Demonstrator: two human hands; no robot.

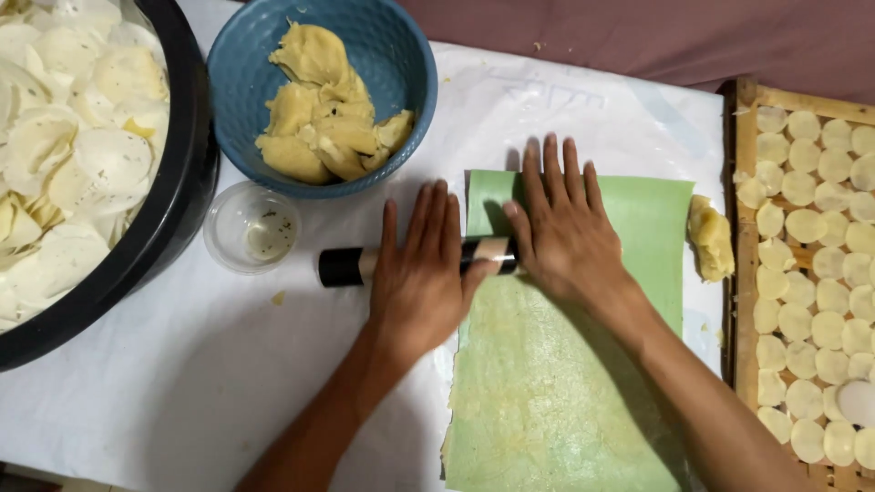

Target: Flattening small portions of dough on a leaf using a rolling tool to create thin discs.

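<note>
While my palms press flat on the rolling pin (415, 260), the far left of the view is filled by a big black basin (178, 196) heaped with pale, thin dough rounds (73, 137). Just beside it stands a blue bowl (401, 55) holding lumps of yellowish dough (324, 114), and below that bowl sits a small clear plastic cup (251, 228) with a smear of liquid at its bottom. All of this rests on a white cloth-covered table (164, 364).

My left hand (421, 273) lies over the pin's middle, fingers stretched out straight and close together, gripping nothing, only bearing down; the pin's black end pokes out to its left. My right hand (565, 232) rests on the pin's other end, fingers likewise spread flat and open, tips reaching onto the green sheet (647, 228). The pin lies crosswise at the left edge of that sheet, and below my hands a thin layer of rolled dough (538, 383) covers the green.

Past the sheet's right edge sits a small dough lump (711, 239), touching the wooden tray (746, 155), which carries rows of cut dough discs (820, 228).
</note>
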